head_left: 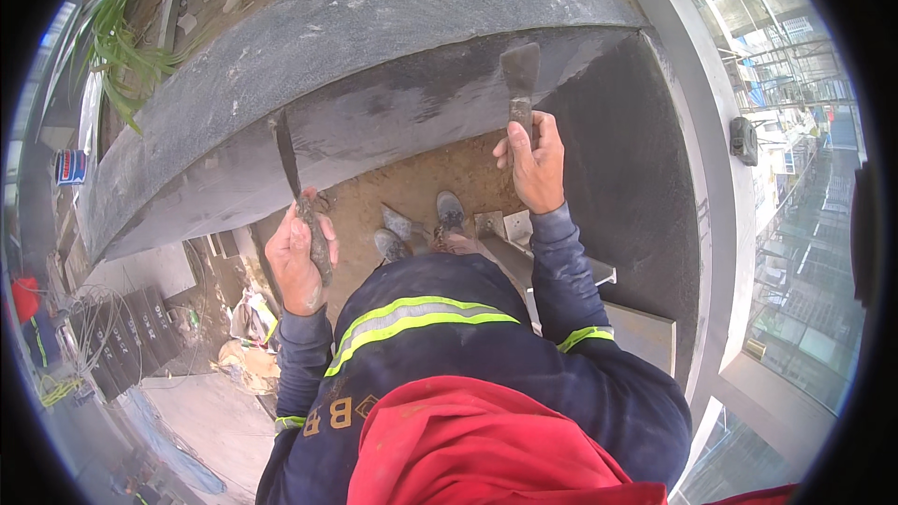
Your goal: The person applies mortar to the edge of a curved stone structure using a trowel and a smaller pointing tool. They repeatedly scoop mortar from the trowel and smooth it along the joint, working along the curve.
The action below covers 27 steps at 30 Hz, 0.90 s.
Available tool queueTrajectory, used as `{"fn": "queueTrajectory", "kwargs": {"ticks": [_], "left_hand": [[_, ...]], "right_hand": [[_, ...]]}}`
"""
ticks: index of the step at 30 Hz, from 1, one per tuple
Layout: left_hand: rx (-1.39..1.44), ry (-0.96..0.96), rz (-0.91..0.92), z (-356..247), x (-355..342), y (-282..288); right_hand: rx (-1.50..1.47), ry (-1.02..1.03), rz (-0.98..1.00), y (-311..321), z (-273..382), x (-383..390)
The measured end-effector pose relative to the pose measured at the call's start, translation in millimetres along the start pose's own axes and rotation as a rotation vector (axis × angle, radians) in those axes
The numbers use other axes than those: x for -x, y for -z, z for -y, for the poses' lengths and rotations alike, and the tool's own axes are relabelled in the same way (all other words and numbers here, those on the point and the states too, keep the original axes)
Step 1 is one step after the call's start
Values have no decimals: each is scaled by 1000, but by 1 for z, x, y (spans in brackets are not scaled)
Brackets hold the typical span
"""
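10 o'clock: long narrow dark-bladed tool (288, 161), dull metal; handle rough, caked grey. 1 o'clock: broad grey-brown flared scraper (521, 73), blade metal-like, matt, smeared. 12 o'clock: curved grey stone-like ledge (374, 23), fine-grained, matt, white scuffs; dark grey curved face beneath (365, 117), smoother, faint sheen, blotched. Centre: brown soil (374, 201), rough, matt. 6 o'clock: navy cloth jacket (561, 383), reflective yellow-silver bands (426, 317); red folded cloth (468, 449), matt.

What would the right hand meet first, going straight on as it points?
Likely the curved gray wall's inner face, touched first by the putty knife in the right hand; depth is unclear.
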<state>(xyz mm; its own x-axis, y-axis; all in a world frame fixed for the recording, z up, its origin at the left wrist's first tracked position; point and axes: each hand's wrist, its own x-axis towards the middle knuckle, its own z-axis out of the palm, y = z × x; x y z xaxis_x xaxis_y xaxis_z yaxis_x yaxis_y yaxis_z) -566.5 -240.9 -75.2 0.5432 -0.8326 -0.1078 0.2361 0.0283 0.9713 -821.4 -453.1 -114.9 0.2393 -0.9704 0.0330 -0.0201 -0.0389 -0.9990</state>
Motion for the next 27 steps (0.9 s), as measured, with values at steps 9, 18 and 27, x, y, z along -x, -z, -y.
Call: {"fn": "queueTrajectory", "kwargs": {"ticks": [9, 18, 27], "left_hand": [[-106, 81, -93, -1, 31, 72], [-151, 105, -51, -10, 38, 120], [-180, 110, 27, -9, 28, 131]], "right_hand": [[280, 91, -483, 9, -93, -78], [343, 262, -558, -72, -107, -72], [393, 324, -405, -126, -86, -26]]}}
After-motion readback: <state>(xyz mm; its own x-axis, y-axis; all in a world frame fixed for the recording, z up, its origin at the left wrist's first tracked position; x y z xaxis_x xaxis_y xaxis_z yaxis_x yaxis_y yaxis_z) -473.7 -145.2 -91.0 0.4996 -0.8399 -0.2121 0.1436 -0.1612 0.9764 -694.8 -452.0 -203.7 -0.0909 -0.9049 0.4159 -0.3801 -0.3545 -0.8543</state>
